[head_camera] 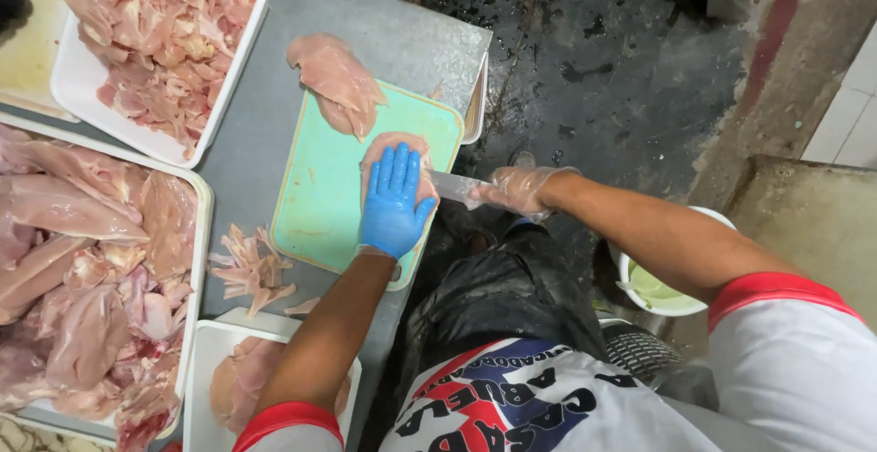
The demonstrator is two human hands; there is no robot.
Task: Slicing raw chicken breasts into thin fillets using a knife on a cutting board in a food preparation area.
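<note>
My left hand [394, 198], in a blue glove, presses flat on a raw chicken breast [390, 141] lying on the pale green cutting board [320, 187]. My right hand [518, 188], in a clear plastic glove, grips a knife [454, 185] whose blade runs sideways into the breast under my left palm. Another pile of sliced chicken fillet [335, 80] rests at the board's far edge, partly on the metal table [265, 114].
A white tray of chicken pieces [160, 36] sits at the far left. A large tray of whole raw breasts [87, 278] fills the left side. A near tray [215, 361] holds fillets. Trimmings [248, 268] lie beside the board. A white bucket [658, 292] stands on the dark wet floor.
</note>
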